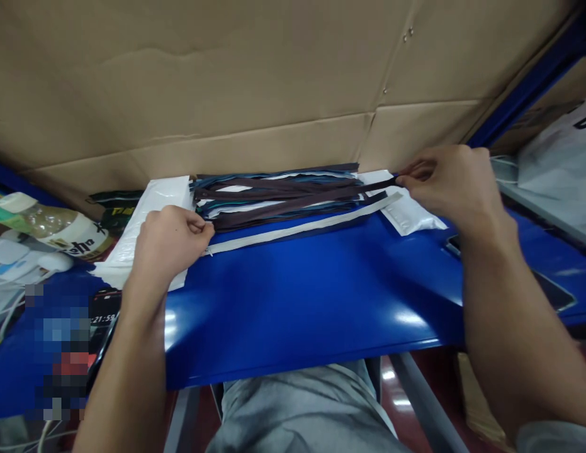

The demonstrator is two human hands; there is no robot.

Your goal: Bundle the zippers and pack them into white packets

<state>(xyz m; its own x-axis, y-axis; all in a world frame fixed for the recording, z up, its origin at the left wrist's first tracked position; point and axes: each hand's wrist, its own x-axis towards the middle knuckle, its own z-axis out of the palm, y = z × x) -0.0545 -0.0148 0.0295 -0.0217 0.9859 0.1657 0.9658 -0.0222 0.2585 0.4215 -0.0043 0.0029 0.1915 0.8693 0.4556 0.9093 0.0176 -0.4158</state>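
Observation:
A dark brown strip [293,204] runs slantwise between my two hands, above a pile of dark, blue and white strips [274,185]. My left hand [174,242] pinches its left end, fingers closed. The right end is gripped between the thumb and fingers of my right hand [448,182], which is higher and further right. In front of the pile lies a pale grey strip [302,233], its left end close to my left fingertips. White packages lie at both ends of the pile, one on the left [153,201] and a smaller one on the right [410,214].
The blue table [283,302] backs onto a cardboard wall [226,75]. At the left are a labelled bottle [61,226], white cables and a device with a lit display [104,318]. A phone [554,290] lies by my right forearm, near a white bag [561,163].

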